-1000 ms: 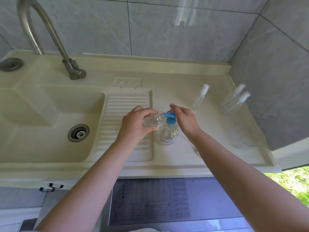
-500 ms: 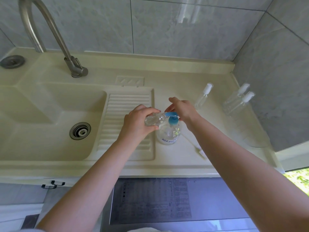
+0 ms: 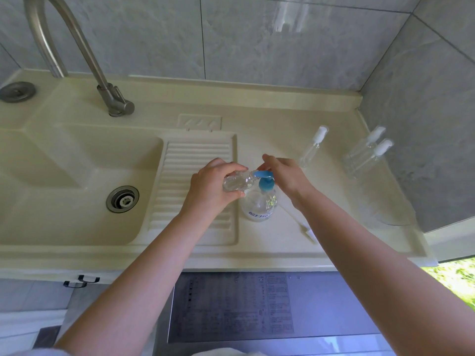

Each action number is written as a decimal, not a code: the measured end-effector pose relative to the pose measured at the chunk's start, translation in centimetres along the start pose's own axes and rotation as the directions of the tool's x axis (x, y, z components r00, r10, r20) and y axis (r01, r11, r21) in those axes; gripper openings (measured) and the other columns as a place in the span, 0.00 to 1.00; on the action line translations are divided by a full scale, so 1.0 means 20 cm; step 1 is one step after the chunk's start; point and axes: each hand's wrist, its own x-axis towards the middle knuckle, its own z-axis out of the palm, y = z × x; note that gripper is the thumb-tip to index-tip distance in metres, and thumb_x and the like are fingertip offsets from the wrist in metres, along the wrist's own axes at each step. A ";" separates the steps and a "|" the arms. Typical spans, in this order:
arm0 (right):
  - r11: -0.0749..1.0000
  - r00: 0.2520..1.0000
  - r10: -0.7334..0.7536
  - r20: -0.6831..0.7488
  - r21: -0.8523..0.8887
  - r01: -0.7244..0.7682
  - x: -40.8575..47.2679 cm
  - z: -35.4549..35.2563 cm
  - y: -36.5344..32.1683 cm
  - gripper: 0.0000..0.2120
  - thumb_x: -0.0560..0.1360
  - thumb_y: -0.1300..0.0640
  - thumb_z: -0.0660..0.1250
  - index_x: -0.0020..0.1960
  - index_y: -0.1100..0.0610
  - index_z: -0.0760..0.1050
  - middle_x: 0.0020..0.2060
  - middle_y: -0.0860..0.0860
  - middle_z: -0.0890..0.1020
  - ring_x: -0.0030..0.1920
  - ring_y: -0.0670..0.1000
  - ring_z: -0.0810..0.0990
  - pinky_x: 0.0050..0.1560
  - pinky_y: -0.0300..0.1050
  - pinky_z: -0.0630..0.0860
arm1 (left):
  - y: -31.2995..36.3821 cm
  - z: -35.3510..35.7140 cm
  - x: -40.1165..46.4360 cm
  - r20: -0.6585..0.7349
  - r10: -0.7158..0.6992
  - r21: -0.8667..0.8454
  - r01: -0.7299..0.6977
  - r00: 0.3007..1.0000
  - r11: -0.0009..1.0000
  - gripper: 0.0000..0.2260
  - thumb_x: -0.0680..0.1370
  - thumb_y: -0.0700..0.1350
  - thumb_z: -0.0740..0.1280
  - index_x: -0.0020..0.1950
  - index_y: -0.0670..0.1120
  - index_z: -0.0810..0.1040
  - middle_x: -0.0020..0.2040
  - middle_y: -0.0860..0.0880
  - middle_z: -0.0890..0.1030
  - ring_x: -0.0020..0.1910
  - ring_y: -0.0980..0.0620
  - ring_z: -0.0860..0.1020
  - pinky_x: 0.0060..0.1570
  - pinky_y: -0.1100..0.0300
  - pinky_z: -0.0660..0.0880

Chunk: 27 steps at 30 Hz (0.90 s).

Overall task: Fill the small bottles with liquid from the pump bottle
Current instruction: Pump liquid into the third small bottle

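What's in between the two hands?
In the head view, the pump bottle's blue pump sits between the left hand and right hand. The small bottle in the left hand meets its spout there.

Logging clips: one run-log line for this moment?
left hand: holds small bottle at nozzle | right hand: on pump bottle head | phase: filling

A clear pump bottle (image 3: 259, 204) at the middle of the frame has a bright blue pump (image 3: 264, 181) and a white label with blue print, and the small bottle (image 3: 236, 181) beside it is clear too. The sink (image 3: 77, 176) across the left is pale cream, its washboard (image 3: 195, 181) ridged in even stripes. At the right stand clear spray bottles (image 3: 365, 158) with white caps, before grey marbled wall tiles (image 3: 282, 42); the tap (image 3: 77, 47) at upper left is dull silver.
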 end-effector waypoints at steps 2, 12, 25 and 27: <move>1.000 0.999 -0.027 -0.038 0.004 0.028 -0.03 0.00 0.03 0.19 0.80 0.44 0.59 0.42 0.52 0.82 0.45 0.49 0.83 0.45 0.48 0.77 0.44 0.40 0.70 | 0.00 0.00 0.00 -0.003 0.003 -0.005 -0.003 1.000 1.000 0.24 0.62 0.44 0.81 0.56 0.57 0.82 0.47 0.55 0.76 0.45 0.58 0.77 0.53 0.49 0.76; 0.995 0.997 0.036 -0.067 -0.096 -0.042 -0.03 0.02 -0.06 0.20 0.79 0.44 0.59 0.39 0.55 0.81 0.39 0.50 0.79 0.40 0.50 0.75 0.46 0.46 0.70 | 0.00 0.00 -0.01 0.005 0.008 0.016 -0.008 1.000 1.000 0.23 0.63 0.45 0.81 0.56 0.58 0.81 0.46 0.56 0.75 0.43 0.65 0.74 0.53 0.50 0.75; 0.983 0.996 -0.036 -0.079 -0.180 0.021 -0.03 0.08 -0.01 0.23 0.82 0.47 0.53 0.46 0.61 0.80 0.44 0.56 0.83 0.45 0.56 0.77 0.45 0.46 0.72 | -0.02 0.03 0.01 0.009 0.000 0.060 -0.001 1.000 0.998 0.24 0.63 0.45 0.80 0.56 0.59 0.81 0.45 0.58 0.74 0.44 0.60 0.75 0.53 0.49 0.76; 0.989 0.998 -0.033 -0.052 -0.144 0.025 -0.03 0.07 -0.01 0.22 0.82 0.47 0.54 0.42 0.58 0.79 0.40 0.53 0.82 0.42 0.53 0.75 0.40 0.43 0.70 | -0.02 0.03 0.00 0.010 0.004 0.056 -0.004 1.000 0.998 0.24 0.63 0.45 0.80 0.56 0.58 0.81 0.46 0.58 0.74 0.44 0.60 0.75 0.53 0.49 0.75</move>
